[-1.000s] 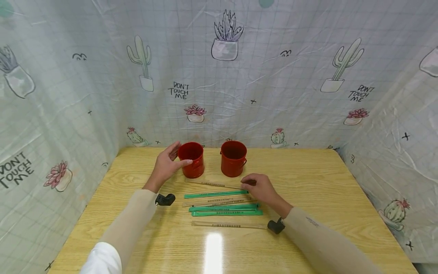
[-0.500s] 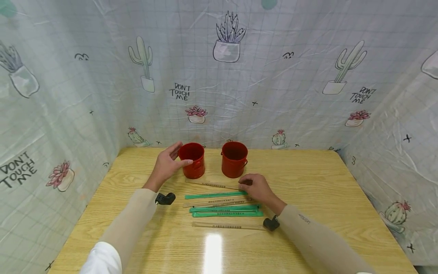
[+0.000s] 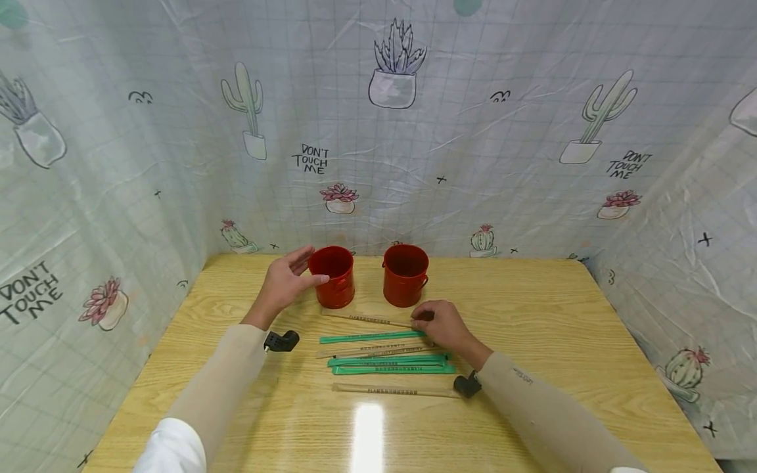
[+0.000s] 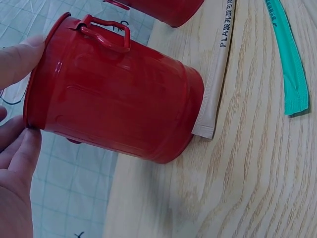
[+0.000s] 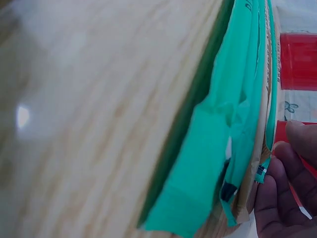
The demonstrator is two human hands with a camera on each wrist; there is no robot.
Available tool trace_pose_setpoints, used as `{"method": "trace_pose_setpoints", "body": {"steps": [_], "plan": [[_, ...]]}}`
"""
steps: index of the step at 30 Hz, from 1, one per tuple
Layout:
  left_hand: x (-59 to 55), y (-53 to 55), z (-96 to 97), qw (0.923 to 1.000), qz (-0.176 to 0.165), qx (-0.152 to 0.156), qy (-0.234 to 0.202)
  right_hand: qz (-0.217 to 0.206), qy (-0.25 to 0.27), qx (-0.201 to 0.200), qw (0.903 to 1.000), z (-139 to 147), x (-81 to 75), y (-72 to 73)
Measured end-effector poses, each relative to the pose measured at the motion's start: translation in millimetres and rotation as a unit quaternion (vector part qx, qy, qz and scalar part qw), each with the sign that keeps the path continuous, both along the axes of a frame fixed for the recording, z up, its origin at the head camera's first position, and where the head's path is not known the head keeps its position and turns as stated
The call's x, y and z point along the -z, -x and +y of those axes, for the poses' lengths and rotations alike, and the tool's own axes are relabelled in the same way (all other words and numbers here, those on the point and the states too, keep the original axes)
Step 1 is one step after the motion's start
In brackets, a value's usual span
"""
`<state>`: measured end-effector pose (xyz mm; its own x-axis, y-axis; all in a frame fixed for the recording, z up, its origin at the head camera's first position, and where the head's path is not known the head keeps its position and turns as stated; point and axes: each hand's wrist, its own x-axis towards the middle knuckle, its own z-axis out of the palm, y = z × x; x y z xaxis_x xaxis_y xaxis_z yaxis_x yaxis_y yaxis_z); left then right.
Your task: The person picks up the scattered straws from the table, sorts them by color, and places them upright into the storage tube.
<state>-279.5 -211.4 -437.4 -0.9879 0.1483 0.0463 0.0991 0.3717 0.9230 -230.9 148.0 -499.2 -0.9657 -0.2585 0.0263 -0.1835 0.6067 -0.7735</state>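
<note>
Left red bucket (image 3: 338, 288), upright, open-topped — slim brown printed packet (image 3: 367, 319) crosswise just beside its base.

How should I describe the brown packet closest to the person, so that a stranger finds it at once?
On the wooden table, long thin packets lie before two red buckets. Take the brown packet farthest from the buckets: unlike the other brown packets, it lies apart, on the near side of every green packet.

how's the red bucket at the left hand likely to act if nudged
The red bucket would probably slide before tipping, standing upright on a base nearly as wide as its rim. Its thin rim and hollow body suggest it's light for its size. The glossy wall might feel slippery.
</note>
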Motion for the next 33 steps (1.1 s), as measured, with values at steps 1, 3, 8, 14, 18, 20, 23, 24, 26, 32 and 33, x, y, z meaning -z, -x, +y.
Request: {"method": "trace_pose_setpoints", "body": {"steps": [1, 3, 8, 14, 18, 20, 23, 24, 26, 32, 33], "plan": [[-0.2, -0.1, 0.2, 1.0, -0.001, 0.0, -0.001, 0.0, 0.001, -0.002, 1.0, -0.1, 0.4, 0.1], [-0.6, -0.3, 0.7, 1.0, -0.002, 0.0, 0.0, -0.001, 0.002, -0.005, 1.0, 0.0, 1.1, 0.3], [-2.2, -2.0, 2.4, 1.0, -0.001, -0.002, 0.006, 0.005, -0.002, -0.017, 0.9998, -0.6, 2.5, 0.6], [-3.7, -4.1, 3.3, 0.9999, -0.002, -0.003, 0.01, 0.02, -0.023, -0.038, 0.9988, -1.0, 3.4, 1.3], [-3.6, -3.8, 3.8, 1.0, -0.002, 0.0, 0.009, 0.026, -0.053, -0.059, 0.9965, -0.7, 0.4, 2.1], [-3.7, -4.4, 4.2, 0.9999, 0.0, 0.001, 0.011, 0.027, -0.08, -0.075, 0.9936, -0.5, -1.6, 2.9], [-2.8, -5.1, 4.2, 0.9999, 0.001, 0.001, 0.012, 0.022, -0.124, -0.101, 0.9869, -0.4, -2.5, 5.0], [-2.2, -5.3, 4.1, 0.9999, 0.002, 0.001, 0.012, 0.02, -0.136, -0.108, 0.9845, -0.3, -2.0, 5.8], [-1.0, -5.7, 3.9, 0.9999, 0.003, 0.001, 0.013, 0.018, -0.152, -0.126, 0.9802, 0.6, -0.7, 7.0], [1.2, -7.9, 4.1, 0.9998, 0.004, -0.002, 0.017, 0.024, -0.147, -0.16, 0.9758, 6.4, 0.8, 5.9], [1.3, -7.8, 4.3, 0.9998, 0.003, -0.003, 0.019, 0.024, -0.145, -0.162, 0.9757, 7.7, 0.7, 5.5]]}}
